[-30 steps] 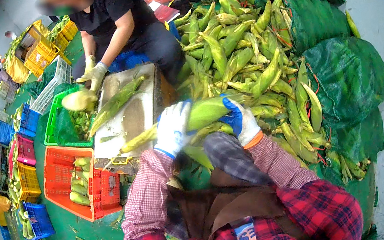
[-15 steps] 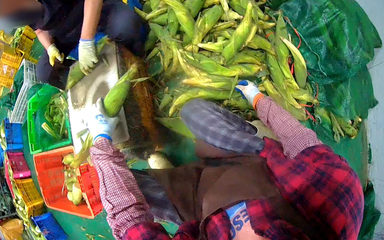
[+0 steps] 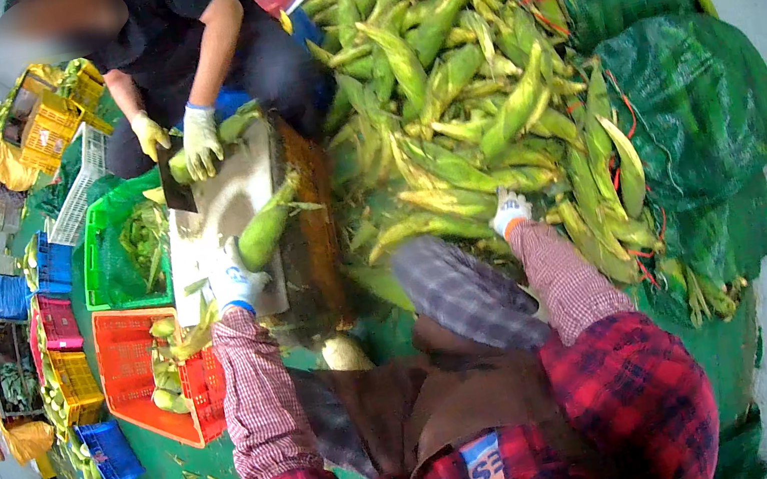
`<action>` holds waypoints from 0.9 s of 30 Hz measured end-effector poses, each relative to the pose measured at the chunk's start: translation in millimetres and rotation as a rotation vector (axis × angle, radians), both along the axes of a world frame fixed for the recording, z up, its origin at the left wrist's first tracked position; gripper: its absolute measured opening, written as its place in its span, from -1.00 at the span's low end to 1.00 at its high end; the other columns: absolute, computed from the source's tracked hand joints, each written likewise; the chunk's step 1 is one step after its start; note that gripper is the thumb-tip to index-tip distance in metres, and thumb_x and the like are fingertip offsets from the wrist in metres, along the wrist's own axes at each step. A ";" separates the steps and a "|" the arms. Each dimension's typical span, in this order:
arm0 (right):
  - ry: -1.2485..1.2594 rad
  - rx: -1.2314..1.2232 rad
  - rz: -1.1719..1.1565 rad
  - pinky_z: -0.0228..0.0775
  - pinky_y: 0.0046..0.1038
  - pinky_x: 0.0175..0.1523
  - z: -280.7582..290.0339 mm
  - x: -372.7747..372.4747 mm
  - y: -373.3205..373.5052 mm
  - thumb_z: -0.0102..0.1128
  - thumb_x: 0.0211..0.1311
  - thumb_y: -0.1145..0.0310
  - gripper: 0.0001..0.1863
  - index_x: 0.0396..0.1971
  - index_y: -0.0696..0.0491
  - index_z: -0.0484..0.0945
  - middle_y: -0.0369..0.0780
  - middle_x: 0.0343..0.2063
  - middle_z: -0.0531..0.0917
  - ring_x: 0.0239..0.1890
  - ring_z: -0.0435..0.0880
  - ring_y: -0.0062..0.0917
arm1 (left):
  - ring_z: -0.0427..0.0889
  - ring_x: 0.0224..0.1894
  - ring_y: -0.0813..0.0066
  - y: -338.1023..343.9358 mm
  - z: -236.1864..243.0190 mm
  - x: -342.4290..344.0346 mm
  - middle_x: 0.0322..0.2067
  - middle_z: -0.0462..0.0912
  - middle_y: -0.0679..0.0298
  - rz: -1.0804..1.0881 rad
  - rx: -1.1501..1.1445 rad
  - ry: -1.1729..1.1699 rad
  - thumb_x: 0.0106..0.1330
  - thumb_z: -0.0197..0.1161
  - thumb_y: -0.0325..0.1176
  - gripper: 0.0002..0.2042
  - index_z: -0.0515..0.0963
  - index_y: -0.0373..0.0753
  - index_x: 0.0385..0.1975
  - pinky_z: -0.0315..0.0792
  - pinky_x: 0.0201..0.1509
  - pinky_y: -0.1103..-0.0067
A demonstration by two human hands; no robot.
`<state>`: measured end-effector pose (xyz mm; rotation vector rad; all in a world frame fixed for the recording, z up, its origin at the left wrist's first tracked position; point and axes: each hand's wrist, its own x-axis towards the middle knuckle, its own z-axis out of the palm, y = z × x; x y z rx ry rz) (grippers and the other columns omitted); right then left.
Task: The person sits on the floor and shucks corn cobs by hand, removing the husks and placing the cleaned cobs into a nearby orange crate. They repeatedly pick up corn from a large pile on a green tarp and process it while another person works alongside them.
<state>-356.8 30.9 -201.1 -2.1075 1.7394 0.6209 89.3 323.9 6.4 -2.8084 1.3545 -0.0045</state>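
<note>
My left hand (image 3: 234,283), in a white glove, is closed at the lower end of a green ear of corn in its husk (image 3: 267,233). That ear lies slanted on a pale cutting board (image 3: 231,189), its stalk end pointing away to the right. My right hand (image 3: 510,211), gloved too, touches the near edge of a heap of unhusked corn (image 3: 448,142), beside the end of a yellowish ear (image 3: 448,202). Its fingers are too small and blurred to show a grip. Across the board, a co-worker's gloved hands (image 3: 202,143) hold another ear and a dark broad-bladed knife (image 3: 175,183).
An orange crate (image 3: 129,368) with trimmed ears and a green crate (image 3: 99,277) with husks stand left of the board. Green mesh sacks (image 3: 696,106) bulk at the right. A pale round thing (image 3: 346,353) lies near my left knee. More coloured crates (image 3: 107,456) line the far left.
The whole view has shifted, so things appear lower and further right. My right hand has moved slightly left along the corn heap. The co-worker's hands have come closer together, and the knife now shows.
</note>
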 end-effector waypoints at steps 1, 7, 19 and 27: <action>0.055 0.007 0.043 0.30 -0.12 0.33 7.3 2.9 -1.4 0.32 0.11 -0.05 -0.02 0.48 -0.01 0.08 -0.08 0.38 0.32 0.38 0.34 -0.17 | 0.35 0.30 -0.10 -0.3 4.7 -6.1 0.20 0.44 -0.09 0.008 0.001 -0.007 -0.22 0.59 -0.19 0.00 0.25 -0.17 0.36 0.19 0.43 0.18; -0.289 0.090 0.181 0.40 -0.24 0.28 18.8 -20.6 12.3 0.40 -0.18 -0.43 0.10 0.21 0.18 0.46 0.11 0.16 0.55 0.22 0.54 -0.13 | 0.37 0.31 0.01 9.6 19.2 -8.4 0.22 0.47 0.01 0.078 0.042 0.024 -0.19 0.57 -0.13 -0.02 0.28 -0.20 0.36 0.21 0.42 0.23; -1.196 0.962 -0.949 0.48 -0.38 -0.39 11.4 -104.2 60.5 0.15 0.30 -0.25 -0.49 -0.04 -0.15 0.62 -0.32 -0.31 0.68 -0.37 0.63 -0.47 | 0.42 0.30 0.13 6.6 20.2 -8.6 0.20 0.50 0.13 0.093 0.097 0.016 -0.13 0.57 -0.06 -0.06 0.30 -0.14 0.36 0.31 0.37 0.31; -1.353 0.739 -0.614 0.49 -0.46 -0.05 45.3 -105.3 73.7 0.24 0.37 0.19 -0.61 0.14 -0.02 0.57 -0.32 0.05 0.64 0.07 0.59 -0.55 | 0.45 0.25 0.16 -4.5 27.9 -17.7 0.16 0.51 0.13 0.080 0.061 -0.113 0.01 0.42 -0.20 -0.23 0.33 -0.11 0.33 0.22 0.38 0.17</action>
